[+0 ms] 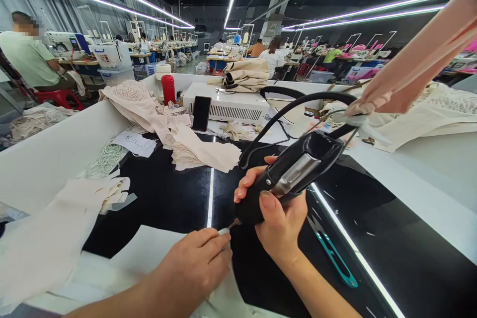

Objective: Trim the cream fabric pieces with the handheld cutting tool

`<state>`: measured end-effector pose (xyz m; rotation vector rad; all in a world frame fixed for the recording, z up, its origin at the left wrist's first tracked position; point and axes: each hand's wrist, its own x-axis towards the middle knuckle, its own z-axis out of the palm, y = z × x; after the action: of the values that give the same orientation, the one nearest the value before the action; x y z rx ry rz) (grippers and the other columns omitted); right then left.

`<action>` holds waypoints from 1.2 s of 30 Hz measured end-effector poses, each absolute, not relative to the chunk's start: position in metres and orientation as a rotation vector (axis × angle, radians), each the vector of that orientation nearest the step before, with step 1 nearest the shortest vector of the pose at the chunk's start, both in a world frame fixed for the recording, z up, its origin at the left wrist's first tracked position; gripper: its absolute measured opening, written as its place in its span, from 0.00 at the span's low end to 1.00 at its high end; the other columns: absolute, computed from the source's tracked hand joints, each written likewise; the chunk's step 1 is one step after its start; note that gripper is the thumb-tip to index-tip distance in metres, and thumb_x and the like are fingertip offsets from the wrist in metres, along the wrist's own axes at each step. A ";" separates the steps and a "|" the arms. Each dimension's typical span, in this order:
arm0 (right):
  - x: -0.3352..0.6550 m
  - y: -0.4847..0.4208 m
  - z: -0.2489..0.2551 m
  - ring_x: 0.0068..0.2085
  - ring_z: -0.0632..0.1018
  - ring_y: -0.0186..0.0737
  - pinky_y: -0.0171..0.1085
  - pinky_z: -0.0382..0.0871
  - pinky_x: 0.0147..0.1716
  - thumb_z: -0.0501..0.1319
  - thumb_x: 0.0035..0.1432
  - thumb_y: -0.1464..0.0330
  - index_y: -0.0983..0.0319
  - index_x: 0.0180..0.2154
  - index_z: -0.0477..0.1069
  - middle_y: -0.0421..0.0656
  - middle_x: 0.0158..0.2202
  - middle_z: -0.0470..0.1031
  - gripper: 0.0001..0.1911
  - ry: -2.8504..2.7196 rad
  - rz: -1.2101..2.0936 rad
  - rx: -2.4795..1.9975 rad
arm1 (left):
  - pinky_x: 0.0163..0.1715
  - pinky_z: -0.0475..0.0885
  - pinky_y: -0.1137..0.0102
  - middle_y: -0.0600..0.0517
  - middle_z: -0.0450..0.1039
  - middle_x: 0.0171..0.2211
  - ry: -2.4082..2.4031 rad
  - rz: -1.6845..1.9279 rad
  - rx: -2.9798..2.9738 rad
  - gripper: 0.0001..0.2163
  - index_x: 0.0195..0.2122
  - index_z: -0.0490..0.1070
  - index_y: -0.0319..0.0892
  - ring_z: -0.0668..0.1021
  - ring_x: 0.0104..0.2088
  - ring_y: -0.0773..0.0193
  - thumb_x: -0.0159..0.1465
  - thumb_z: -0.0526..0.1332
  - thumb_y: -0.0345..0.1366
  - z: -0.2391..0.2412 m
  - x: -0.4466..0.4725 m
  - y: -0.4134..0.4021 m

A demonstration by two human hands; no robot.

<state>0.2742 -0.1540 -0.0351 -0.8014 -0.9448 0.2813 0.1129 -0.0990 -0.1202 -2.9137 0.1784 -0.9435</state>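
Note:
My right hand (279, 223) is wrapped round a black corded hand tool (257, 203), its thumb resting below a metal lever plate. The exact kind of tool does not show. From its lower end a narrow metal tip (234, 223) points at the fingertips of my left hand (197, 263). That hand is closed, pinching the edge of a pale fabric piece (149, 248) at the front of the black work surface (167, 203). Twisted pink cloth (417, 54) runs down from the upper right to the tool's top, by its thick black cable (286, 109).
Teal thread snips (331, 253) lie right of my right hand. Stacked beige fabric pieces (201, 149), a phone (201, 113), a white box (227, 102) and a red flask (168, 89) stand or lie behind. Cloth (52, 238) covers the left front. A person (30, 59) sits at far left.

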 end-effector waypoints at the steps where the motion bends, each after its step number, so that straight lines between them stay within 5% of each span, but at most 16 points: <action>1: 0.274 -0.154 -0.035 0.28 0.76 0.32 0.33 0.77 0.25 0.70 0.62 0.60 0.52 0.52 0.70 0.35 0.34 0.77 0.19 -0.946 0.280 -0.801 | 0.57 0.72 0.67 0.47 0.80 0.50 0.173 -0.944 -2.910 0.08 0.50 0.75 0.34 0.79 0.53 0.63 0.75 0.58 0.27 -0.121 0.112 -0.099; 36: 0.269 -0.155 -0.032 0.27 0.77 0.34 0.35 0.76 0.24 0.70 0.61 0.61 0.54 0.49 0.69 0.35 0.33 0.77 0.17 -0.922 0.275 -0.819 | 0.55 0.74 0.70 0.48 0.82 0.46 0.144 -0.969 -2.912 0.10 0.47 0.75 0.33 0.81 0.50 0.66 0.74 0.54 0.22 -0.112 0.115 -0.101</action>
<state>0.2687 -0.1546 -0.0324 -0.8193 -0.9223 0.2751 0.1150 -0.1014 -0.1115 -2.9115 0.1437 -0.9686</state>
